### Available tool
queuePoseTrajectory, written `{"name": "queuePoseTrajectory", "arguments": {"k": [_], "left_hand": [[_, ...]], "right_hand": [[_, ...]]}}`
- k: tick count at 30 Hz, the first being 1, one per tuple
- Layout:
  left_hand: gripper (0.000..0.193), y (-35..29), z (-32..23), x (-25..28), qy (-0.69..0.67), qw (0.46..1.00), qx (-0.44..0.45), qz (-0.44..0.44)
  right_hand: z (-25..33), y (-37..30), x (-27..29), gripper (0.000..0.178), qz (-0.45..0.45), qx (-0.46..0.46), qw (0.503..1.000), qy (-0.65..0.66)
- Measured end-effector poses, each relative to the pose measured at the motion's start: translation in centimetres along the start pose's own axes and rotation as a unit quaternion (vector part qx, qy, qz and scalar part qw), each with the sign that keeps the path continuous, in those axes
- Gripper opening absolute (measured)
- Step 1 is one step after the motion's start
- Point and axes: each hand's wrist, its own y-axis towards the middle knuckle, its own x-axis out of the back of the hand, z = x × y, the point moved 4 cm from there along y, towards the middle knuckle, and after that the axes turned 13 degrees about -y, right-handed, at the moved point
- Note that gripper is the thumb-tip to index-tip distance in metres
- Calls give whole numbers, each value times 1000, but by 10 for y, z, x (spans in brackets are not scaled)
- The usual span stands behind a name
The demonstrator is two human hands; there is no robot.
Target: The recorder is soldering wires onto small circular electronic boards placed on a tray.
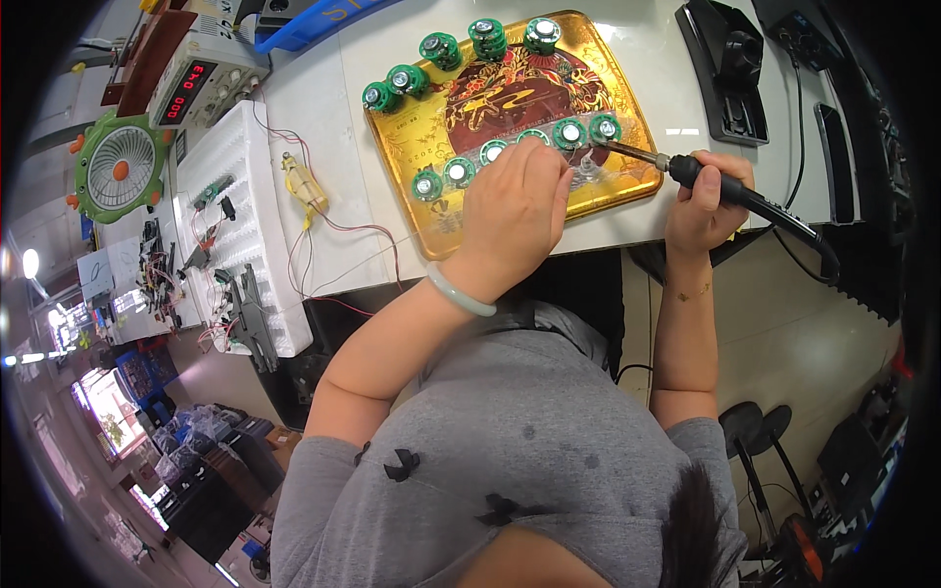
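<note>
My right hand (708,201) is closed round the black handle of a soldering iron (774,213). The iron's tip reaches left to the round green part (605,128) at the right end of the front row; whether it touches cannot be made out. My left hand (513,218) is over the middle of that row, fingers pressed together, and what they pinch is hidden. Other green parts with silver centres, such as the one at the left end (426,184), stand in this row on a gold decorated tray (635,93). My left hand partly covers some of them.
More green parts (441,49) stand along the tray's far side, some stacked. A black iron stand (730,73) is at the far right. Left are a white foam tray (279,294), a yellow part with wires (304,186), a power supply (206,83) and a green fan (120,169).
</note>
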Motion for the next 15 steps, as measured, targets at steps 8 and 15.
{"name": "queuePoseTrajectory", "arguments": {"k": [8,15], "left_hand": [[8,1,-4,3,-26,999,23,-2],[9,1,-2,0,-12,999,32,7]], "right_hand": [[2,-1,-4,16,43,2,999,13],[4,-1,-6,17,61,-4,998,9]]}}
